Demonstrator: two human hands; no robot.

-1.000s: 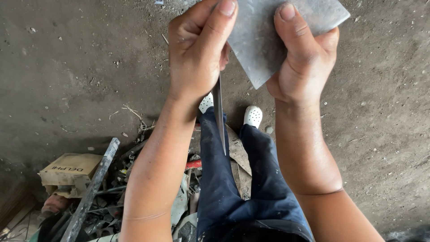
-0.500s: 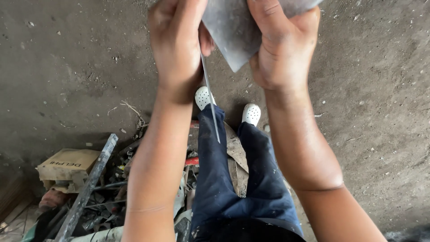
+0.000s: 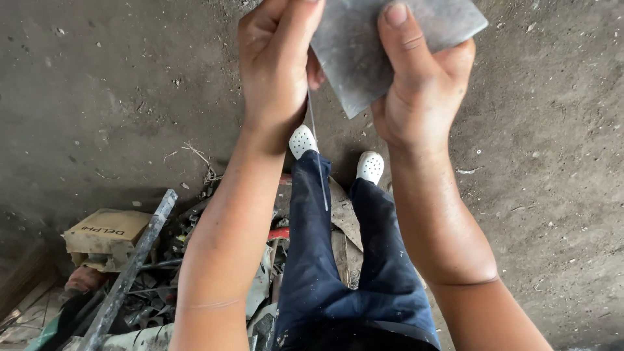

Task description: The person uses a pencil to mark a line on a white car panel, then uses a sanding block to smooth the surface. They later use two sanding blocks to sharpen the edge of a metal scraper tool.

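Head view, and it is the only one I have. Both hands are raised to the top middle of the frame, clamped on a flat grey sheet of what looks like metal, whose lower corner points down between them.

The left hand is closed tight over the sheet's left edge, fingers curled across its face. The right hand pinches the right side, thumb flat on the near face and the other fingers hidden behind it. Neither hand has any slack.

A thin metal strip runs down from under the heel of the left hand towards the middle of the frame. I cannot tell whether that hand grips it along with the sheet or whether it is fixed to the sheet's edge.

As I judge it, the step in hand is working the strip against the sheet's left edge. Any further move there calls for the right hand to keep the sheet steady and for fingers kept off the edge.

Below the hands are dark blue trousers and two white shoes on a dusty concrete floor. At lower left lie a cardboard box, a long dark bar and a scrap pile.
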